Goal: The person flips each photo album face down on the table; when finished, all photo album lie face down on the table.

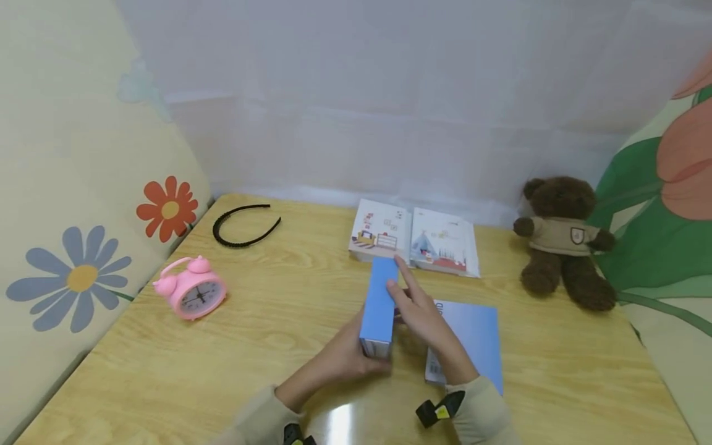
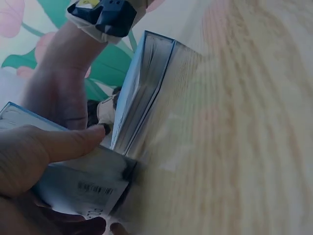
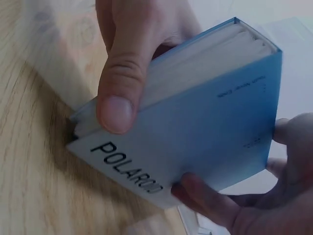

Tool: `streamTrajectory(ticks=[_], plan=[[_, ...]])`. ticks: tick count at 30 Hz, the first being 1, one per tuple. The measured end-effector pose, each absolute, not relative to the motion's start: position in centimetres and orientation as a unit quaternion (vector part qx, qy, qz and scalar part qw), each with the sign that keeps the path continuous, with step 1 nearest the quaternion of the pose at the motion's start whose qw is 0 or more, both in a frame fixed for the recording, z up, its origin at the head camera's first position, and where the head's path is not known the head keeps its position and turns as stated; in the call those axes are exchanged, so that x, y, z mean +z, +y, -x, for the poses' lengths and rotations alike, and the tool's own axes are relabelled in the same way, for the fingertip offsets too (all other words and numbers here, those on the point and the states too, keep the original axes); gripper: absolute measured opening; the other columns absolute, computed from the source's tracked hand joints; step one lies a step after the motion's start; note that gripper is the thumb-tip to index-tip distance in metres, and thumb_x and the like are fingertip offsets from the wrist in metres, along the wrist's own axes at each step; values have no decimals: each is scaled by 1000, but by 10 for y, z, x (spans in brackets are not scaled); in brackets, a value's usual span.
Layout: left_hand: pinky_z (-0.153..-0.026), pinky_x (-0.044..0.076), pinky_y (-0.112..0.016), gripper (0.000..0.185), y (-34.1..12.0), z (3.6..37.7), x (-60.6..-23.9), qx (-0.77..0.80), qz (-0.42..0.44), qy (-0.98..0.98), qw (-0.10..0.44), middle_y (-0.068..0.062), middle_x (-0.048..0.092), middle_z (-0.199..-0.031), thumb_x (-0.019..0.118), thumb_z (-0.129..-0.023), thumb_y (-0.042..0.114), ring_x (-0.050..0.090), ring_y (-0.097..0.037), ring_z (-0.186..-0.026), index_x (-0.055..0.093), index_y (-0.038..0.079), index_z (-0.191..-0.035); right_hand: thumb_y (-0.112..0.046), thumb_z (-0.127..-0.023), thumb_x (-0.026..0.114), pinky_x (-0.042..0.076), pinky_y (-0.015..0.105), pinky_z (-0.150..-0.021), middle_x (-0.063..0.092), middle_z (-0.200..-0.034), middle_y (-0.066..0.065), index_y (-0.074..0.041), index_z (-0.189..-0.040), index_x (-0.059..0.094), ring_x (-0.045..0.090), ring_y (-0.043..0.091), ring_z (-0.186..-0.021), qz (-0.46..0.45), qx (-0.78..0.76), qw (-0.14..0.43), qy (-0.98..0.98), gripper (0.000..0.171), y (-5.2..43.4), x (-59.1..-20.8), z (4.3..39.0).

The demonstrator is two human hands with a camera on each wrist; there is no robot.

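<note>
A thick blue photo album (image 1: pixel 380 303), its cover lettered POLAROID in the right wrist view, stands on edge between both hands, spine up. My left hand (image 1: pixel 350 352) grips it from the left and underneath, its thumb (image 3: pixel 120 98) across the page-edge side. From the right, my right hand (image 1: pixel 419 312) holds it, with fingers at the spine and on the cover. A second blue album (image 1: pixel 473 337) lies on the table by the right forearm, partly hidden by it; the left wrist view shows its page edges (image 2: pixel 146 73).
Two white illustrated albums lie at the back, a left one (image 1: pixel 381 228) and a right one (image 1: pixel 442 241). A brown teddy bear (image 1: pixel 564 241) sits at the right. On the left are a pink alarm clock (image 1: pixel 194 293) and a black headband (image 1: pixel 222 232). A white cloth (image 1: pixel 356 123) hangs behind the table.
</note>
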State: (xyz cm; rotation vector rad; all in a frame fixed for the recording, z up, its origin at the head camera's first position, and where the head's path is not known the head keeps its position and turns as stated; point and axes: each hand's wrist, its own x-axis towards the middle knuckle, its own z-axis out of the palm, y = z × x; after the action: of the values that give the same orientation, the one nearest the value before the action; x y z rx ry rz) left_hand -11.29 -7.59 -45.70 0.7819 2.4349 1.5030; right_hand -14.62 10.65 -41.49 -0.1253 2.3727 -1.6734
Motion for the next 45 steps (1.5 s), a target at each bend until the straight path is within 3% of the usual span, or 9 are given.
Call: streamTrajectory(ticks=[7, 11, 19, 24, 26, 31, 35, 40, 45], plan=[[-111, 32, -57, 124, -90, 120, -452, 462, -238, 851, 78, -19, 27, -159, 93, -63, 10, 36, -39, -138, 14, 11, -160, -29, -108, 40, 51, 50, -96, 42, -147, 30, -29, -161, 15, 56, 40, -121, 32, -658, 145, 739, 58, 116, -423, 155], [-109, 33, -62, 111, -100, 123, -450, 411, -220, 882, 69, -25, 26, -158, 93, -61, 8, 34, -47, -138, 33, 5, -154, -16, -106, 40, 54, 45, -92, 53, -138, 27, -14, -158, 28, 59, 35, -116, 34, -592, 116, 797, 53, 118, -429, 157], [-111, 32, -59, 94, -104, 128, -454, 327, -184, 925, 64, -23, 32, -155, 94, -56, 4, 33, -47, -139, 52, 0, -141, -18, -102, 44, 49, 47, -100, 61, -132, 20, 6, -141, 50, 59, 31, -120, 84, -420, 76, 900, 46, 115, -449, 157], [-109, 35, -59, 94, -102, 132, -453, 313, -186, 930, 57, -23, 34, -155, 93, -55, 4, 36, -47, -136, 53, 0, -140, -20, -102, 44, 50, 46, -99, 62, -130, 20, 6, -141, 49, 60, 31, -118, 84, -415, 71, 903, 47, 116, -450, 161], [-108, 36, -61, 95, -101, 135, -450, 298, -189, 934, 62, -23, 35, -154, 94, -54, 6, 38, -47, -135, 54, 1, -140, -20, -103, 43, 54, 46, -90, 64, -125, 21, 5, -142, 48, 64, 31, -107, 90, -410, 75, 905, 47, 117, -449, 163], [-107, 33, -66, 96, -94, 154, -421, 233, -212, 945, 94, -26, 37, -151, 96, -59, 29, 39, -48, -134, 53, 4, -141, -27, -105, 44, 56, 46, -76, 63, -127, 22, 4, -144, 47, 66, 34, -87, 95, -398, 94, 907, 50, 134, -428, 176], [-108, 32, -64, 90, -71, 193, -387, 222, -240, 941, 85, -25, 36, -152, 87, -73, 39, 37, -45, -137, 46, 6, -146, -34, -104, 47, 54, 52, -89, 56, -135, 26, -1, -149, 41, 64, 39, -103, 80, -376, 59, 921, 56, 171, -396, 209], [-113, 30, -59, 88, -28, 249, -377, 208, -257, 939, 99, -24, 34, -154, 77, -84, 43, 32, -41, -141, 36, 4, -152, -37, -104, 43, 30, 61, -112, 33, -150, 34, 4, -153, 26, 38, 51, -133, 52, -307, 26, 950, 66, 217, -376, 270], [-114, 31, -54, 96, 6, 291, -410, 185, -236, 949, 100, -23, 42, -147, 81, -79, 49, 38, -38, -137, 37, -2, -148, -41, -104, 41, 13, 61, -117, 14, -154, 39, 7, -155, 13, 12, 53, -143, 28, -277, 95, 956, 75, 241, -389, 312]])
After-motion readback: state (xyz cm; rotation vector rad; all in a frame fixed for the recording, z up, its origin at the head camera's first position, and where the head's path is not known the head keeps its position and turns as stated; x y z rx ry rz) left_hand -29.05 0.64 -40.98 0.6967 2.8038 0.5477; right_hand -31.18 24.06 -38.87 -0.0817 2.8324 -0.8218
